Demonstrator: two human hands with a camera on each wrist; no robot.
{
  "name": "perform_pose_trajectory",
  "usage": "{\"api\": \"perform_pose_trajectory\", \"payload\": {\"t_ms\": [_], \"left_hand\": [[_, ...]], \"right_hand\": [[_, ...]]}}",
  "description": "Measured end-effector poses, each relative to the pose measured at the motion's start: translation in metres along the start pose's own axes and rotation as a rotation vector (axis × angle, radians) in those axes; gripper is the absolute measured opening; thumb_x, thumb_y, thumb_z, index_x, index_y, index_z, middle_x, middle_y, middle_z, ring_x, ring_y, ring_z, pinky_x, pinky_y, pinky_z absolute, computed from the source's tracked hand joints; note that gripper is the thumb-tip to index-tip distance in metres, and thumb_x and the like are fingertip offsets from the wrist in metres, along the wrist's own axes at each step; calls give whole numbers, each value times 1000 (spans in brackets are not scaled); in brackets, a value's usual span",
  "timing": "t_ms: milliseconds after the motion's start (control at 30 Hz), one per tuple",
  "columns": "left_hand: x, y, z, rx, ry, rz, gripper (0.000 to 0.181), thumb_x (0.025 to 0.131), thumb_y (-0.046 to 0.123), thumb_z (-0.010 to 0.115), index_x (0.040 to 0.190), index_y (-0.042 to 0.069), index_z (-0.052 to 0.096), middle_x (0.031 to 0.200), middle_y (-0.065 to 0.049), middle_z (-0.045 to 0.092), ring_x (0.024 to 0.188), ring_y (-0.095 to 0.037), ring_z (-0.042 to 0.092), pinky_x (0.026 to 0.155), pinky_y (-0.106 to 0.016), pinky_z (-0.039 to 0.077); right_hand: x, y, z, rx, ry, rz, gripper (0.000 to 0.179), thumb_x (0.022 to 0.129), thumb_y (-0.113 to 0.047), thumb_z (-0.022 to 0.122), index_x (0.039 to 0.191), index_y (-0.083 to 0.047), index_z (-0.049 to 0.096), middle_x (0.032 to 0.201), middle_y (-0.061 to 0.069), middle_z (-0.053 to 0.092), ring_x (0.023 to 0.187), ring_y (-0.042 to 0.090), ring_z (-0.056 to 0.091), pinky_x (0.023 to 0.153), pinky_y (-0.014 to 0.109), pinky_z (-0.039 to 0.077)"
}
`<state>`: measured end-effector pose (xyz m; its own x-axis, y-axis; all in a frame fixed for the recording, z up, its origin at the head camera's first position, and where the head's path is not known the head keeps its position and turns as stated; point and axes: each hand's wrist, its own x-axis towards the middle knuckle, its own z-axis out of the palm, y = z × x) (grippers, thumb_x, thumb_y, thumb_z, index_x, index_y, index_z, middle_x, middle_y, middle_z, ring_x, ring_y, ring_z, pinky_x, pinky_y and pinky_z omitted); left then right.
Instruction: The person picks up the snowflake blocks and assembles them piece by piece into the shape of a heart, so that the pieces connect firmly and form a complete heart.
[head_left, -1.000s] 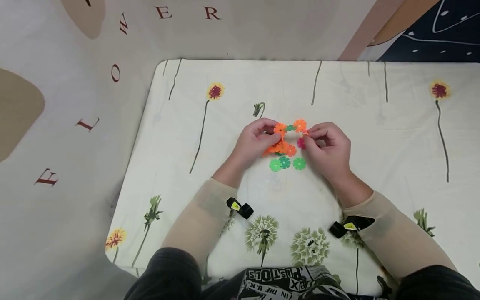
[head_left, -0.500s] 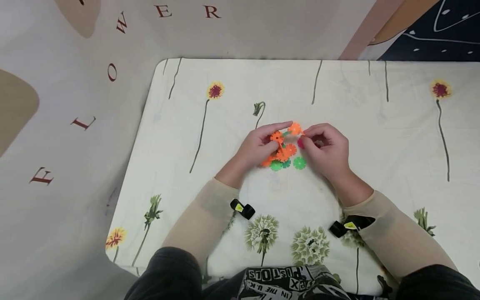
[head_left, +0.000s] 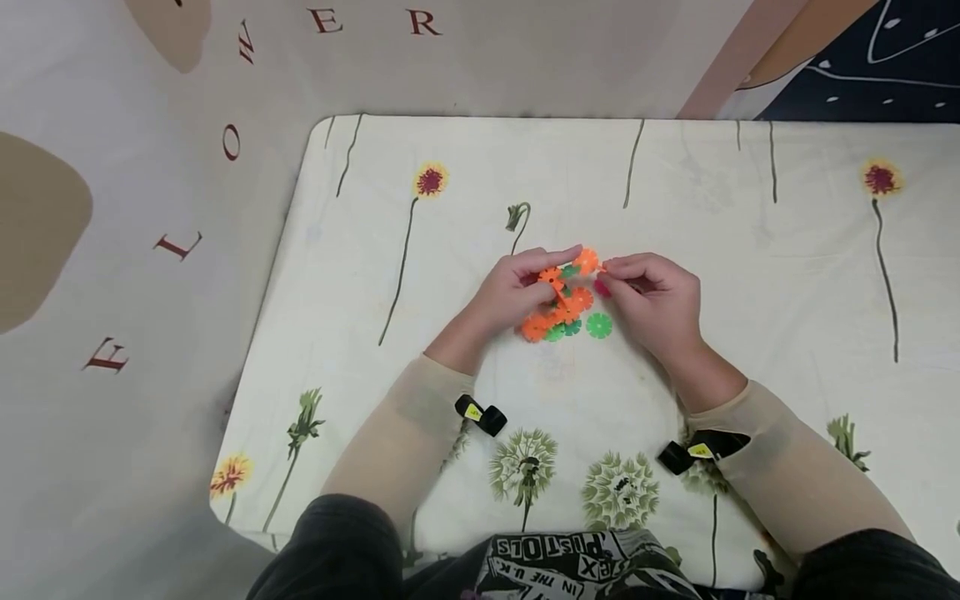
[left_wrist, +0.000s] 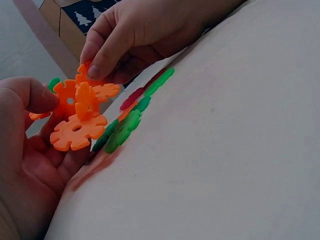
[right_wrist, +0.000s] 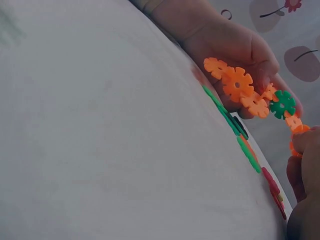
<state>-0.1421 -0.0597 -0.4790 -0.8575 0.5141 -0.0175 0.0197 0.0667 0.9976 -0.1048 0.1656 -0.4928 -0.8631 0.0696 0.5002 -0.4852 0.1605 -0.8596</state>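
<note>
Left hand [head_left: 513, 292] grips interlocked flower-disc chain [right_wrist: 250, 101]; right hand [head_left: 658, 296] pinches its orange end disc [left_wrist: 82, 75]; green disc [head_left: 599, 326] lies nearby.

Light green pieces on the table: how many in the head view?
2: the right piece, near the right hand; the left piece, partly behind the orange pieces. Others may be hidden.

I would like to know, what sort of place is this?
Probably a room at home, perhaps a play corner, though this is not certain. The flowered cover, the lettered backdrop and the bright discs suggest it.
</note>
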Motion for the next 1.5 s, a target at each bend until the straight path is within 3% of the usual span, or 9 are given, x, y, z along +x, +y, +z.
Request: {"api": "perform_pose_trajectory", "payload": {"t_ms": [300,600,700,867,1067,1200,1333,1400,1500], "left_hand": [[-1,1,0,-34,-15,10,53,99,-9,55,147,10,63,93,-15,59,61,-25,51,63,-31,51],[0,3,2,-81,22,-83,57,99,-8,54,148,19,65,132,-3,69,66,-30,59,67,-30,55],[1,2,3,-87,28,-69,57,98,-9,53,148,17,65,129,-8,69,66,-29,59,67,-30,55],[2,1,3,-51,36,-57,55,99,-8,54,148,15,65,125,-7,70,68,-27,60,66,-30,56],[1,1,2,-67,24,-80,56,98,-8,55,147,16,65,120,-10,72,69,-29,63,69,-30,57],[0,2,-1,-66,13,-53,54,96,-11,57,145,11,66,117,-13,71,69,-27,60,68,-28,54],[0,2,-1,-72,-4,-40,52,95,-12,59,143,7,66,123,-11,73,68,-26,57,69,-28,54],[0,2,-1,-82,-12,-47,52,96,-12,58,143,8,66,134,-8,72,66,-26,57,70,-28,55],[0,2,-1,-72,-15,-37,52,96,-12,58,144,8,65,132,-9,72,64,-26,54,68,-28,52]], "right_hand": [[0,0,0,-4,-20,6,24,74,29,80,88,10,78,93,20,78,90,7,76,82,24,61],[0,-3,0,42,-41,115,13,90,19,74,101,14,70,101,14,79,87,9,76,82,22,60],[0,-3,-1,60,-31,160,13,91,18,73,103,16,67,102,5,80,87,11,76,80,21,59],[-1,-2,-1,51,-10,209,14,92,15,74,104,16,65,101,-4,80,86,10,76,78,20,59],[-1,0,-1,75,-11,200,11,91,17,75,100,16,69,100,-1,81,87,9,77,80,21,60],[-1,1,0,90,-18,174,11,86,21,77,95,15,73,98,3,81,87,11,78,81,23,60],[-1,-1,0,84,-23,169,15,84,24,77,94,14,75,96,-1,81,87,11,78,81,23,60],[-1,-1,0,83,-23,169,15,83,25,77,94,15,74,96,-4,80,88,9,78,81,22,60],[-1,-2,0,97,-21,164,16,82,27,76,94,17,73,96,-4,80,89,8,78,81,22,60]]}}
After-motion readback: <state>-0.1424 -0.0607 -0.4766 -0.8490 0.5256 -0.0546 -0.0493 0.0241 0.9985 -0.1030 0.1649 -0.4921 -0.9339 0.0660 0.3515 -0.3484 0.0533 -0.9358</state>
